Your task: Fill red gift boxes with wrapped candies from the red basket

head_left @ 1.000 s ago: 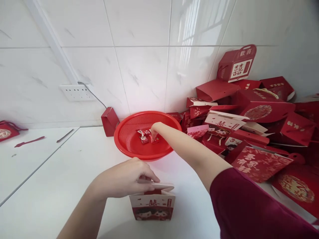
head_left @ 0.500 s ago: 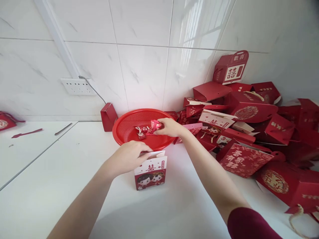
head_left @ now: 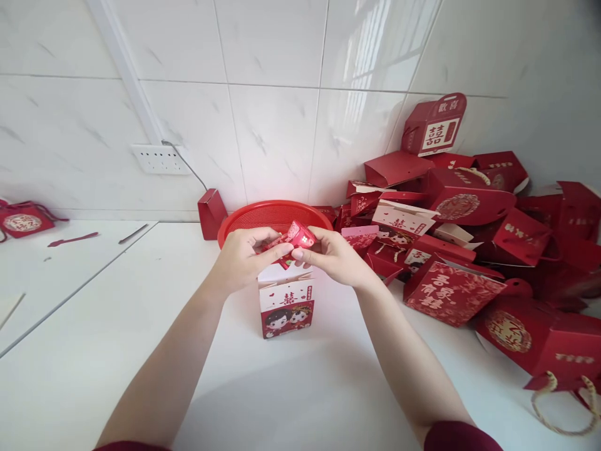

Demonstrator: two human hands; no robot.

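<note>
Red wrapped candies are held between my two hands, just over a small gift box. My left hand is closed, thumb and fingers pinching candies from the left. From the other side my right hand grips a candy at its edge. Below them the white-and-red gift box, printed with two cartoon figures, stands upright on the white table with its top flaps up. Right behind is a red plastic basket; my hands hide most of its inside.
A heap of red gift boxes fills the right side up to the tiled wall. One folded red box stands left of the basket. Farther left lie a red pouch-like box, a red strip and a dark thin strip.
My right hand has come out of the basket with candies, back toward me above the box. My left hand has left the box's top edge and taken hold of candies too.
</note>
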